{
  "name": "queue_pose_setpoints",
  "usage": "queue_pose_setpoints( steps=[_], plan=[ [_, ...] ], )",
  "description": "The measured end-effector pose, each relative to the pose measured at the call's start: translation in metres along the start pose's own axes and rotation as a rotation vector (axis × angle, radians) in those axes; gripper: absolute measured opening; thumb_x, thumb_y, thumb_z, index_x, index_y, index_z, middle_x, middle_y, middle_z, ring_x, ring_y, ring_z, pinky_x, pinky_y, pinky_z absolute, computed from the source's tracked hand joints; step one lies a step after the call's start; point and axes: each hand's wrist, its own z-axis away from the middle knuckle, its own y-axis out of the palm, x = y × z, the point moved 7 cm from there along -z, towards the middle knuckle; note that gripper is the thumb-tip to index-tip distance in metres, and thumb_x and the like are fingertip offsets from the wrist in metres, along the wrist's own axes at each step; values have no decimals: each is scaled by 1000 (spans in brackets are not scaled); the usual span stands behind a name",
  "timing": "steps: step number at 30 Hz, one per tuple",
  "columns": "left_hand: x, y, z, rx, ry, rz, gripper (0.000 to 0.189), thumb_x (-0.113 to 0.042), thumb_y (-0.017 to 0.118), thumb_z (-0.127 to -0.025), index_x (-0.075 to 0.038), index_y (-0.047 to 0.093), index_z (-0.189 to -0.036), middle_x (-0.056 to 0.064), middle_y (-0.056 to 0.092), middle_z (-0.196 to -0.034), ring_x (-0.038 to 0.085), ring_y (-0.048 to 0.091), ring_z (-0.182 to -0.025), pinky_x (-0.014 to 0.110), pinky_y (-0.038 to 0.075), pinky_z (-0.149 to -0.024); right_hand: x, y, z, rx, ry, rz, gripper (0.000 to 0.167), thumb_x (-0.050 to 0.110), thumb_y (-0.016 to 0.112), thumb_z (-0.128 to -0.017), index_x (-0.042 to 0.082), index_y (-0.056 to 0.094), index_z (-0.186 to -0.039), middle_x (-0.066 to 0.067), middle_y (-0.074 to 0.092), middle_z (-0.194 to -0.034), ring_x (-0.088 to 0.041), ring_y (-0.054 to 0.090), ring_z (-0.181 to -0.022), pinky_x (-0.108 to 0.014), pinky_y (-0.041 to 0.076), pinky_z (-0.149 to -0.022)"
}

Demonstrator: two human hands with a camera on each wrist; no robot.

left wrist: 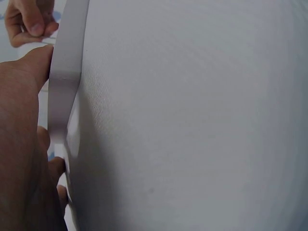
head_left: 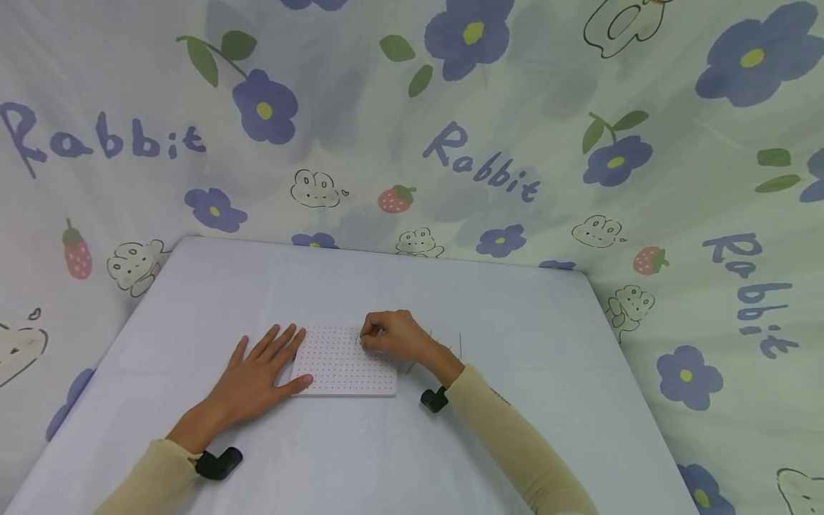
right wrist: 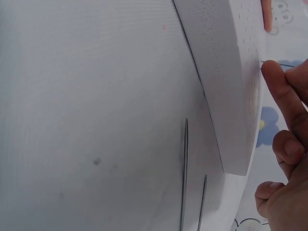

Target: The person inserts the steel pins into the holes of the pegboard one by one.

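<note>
A white board (head_left: pixel 341 388) dotted with a grid of small holes lies on the table. My left hand (head_left: pixel 254 379) rests at the board's left side, fingers spread, thumb on its near left corner. Over the far right part of the board, my right hand (head_left: pixel 399 336) pinches a thin metal needle (right wrist: pixel 285 65) between thumb and index finger. A short dark line shows beside those fingertips in the head view; whether it is the same needle, I cannot tell. The left wrist view shows the board's thick side (left wrist: pixel 65 77) against the left thumb.
More thin needles lie on the table right of the board, one long needle (head_left: pixel 460 345) farthest right and another needle (right wrist: pixel 185 173) close by the board's edge. A white cloth covers the table (head_left: pixel 515 307). Behind hangs a patterned curtain (head_left: pixel 360 114).
</note>
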Motion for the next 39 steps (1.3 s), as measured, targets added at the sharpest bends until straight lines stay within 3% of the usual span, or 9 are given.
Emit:
queue_pose_setpoints(
  steps=[7, 17, 26, 39],
  plan=[
    [0, 1, 0, -5, 1, 10, 92, -74, 48, -92, -18, 24, -162, 12, 23, -167, 39, 15, -153, 72, 4, -115, -1, 2, 0, 15, 6, 7, 3, 25, 71, -92, 23, 73, -90, 18, 68, -84, -2, 58, -78, -19, 46, -70],
    [1, 3, 0, -9, 0, 4, 93, -74, 48, -92, -17, 25, -161, 13, 24, -166, 39, 15, -153, 73, 5, -114, -2, 4, -2, -8, -26, 121, 7, 25, 70, -92, 30, 72, -89, 22, 67, -83, 0, 58, -75, -19, 46, -71],
    [1, 3, 0, -14, 4, 10, 92, -74, 49, -92, -18, 24, -162, 12, 24, -166, 39, 15, -153, 73, 5, -114, -1, 3, 0, -11, -12, 102, 7, 24, 72, -92, 30, 71, -88, 20, 68, -85, -1, 57, -74, -19, 46, -69],
    [0, 2, 2, -13, 2, 21, 92, -74, 48, -92, -19, 23, -162, 12, 24, -166, 39, 15, -153, 73, 4, -114, -2, 3, 2, -17, 12, 98, 4, 27, 70, -93, 25, 74, -93, 20, 70, -87, 2, 59, -76, -23, 47, -78]
  ],
)
